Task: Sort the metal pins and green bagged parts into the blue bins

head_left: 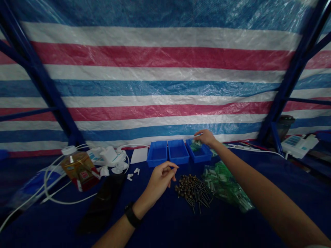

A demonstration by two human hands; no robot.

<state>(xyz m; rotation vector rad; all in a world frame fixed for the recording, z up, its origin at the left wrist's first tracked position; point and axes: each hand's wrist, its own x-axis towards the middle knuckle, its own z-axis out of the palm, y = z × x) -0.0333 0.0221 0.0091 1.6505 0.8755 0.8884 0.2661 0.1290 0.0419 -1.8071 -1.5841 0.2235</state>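
Observation:
My right hand (206, 137) reaches far forward over the rightmost of three blue bins (199, 154), fingers bent down at its back rim above some green pieces inside; what it grips is hidden. My left hand (160, 179) hovers over the dark blue table, thumb and forefinger pinched together, with nothing visible between them. A pile of dark screws (193, 190) lies just right of it. Beside the screws sits a heap of green plastic anchors (224, 184) under my right forearm. A black band is on my left wrist.
Two more blue bins (168, 153) stand left of the first. A capped bottle of amber liquid (77, 167), white cables, white devices (107, 156) and small white parts lie at the left. A black flat object (102, 203) lies near the front. A striped tarp hangs behind.

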